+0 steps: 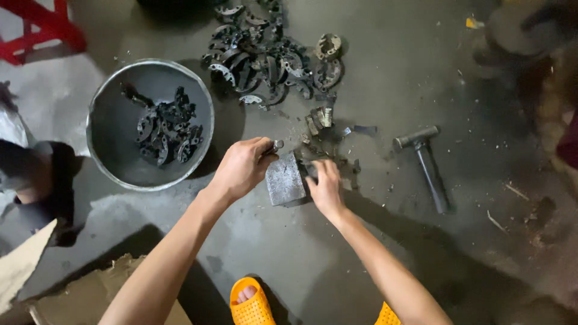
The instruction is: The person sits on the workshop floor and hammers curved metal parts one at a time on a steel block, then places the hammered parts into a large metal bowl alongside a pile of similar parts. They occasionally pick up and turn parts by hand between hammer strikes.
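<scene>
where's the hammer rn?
Head view: the hammer lies on the floor right of centre, untouched, to the right of the right hand and the metal block, below and right of the pile of dark curved parts.

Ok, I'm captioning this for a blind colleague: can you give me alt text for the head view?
Two bare hands work at a grey metal block on a concrete floor: the left hand grips a small tool, the right hand rests at the block's edge. A metal basin of dark curved parts sits to the left, a pile of similar parts lies beyond, a hammer to the right.
</scene>
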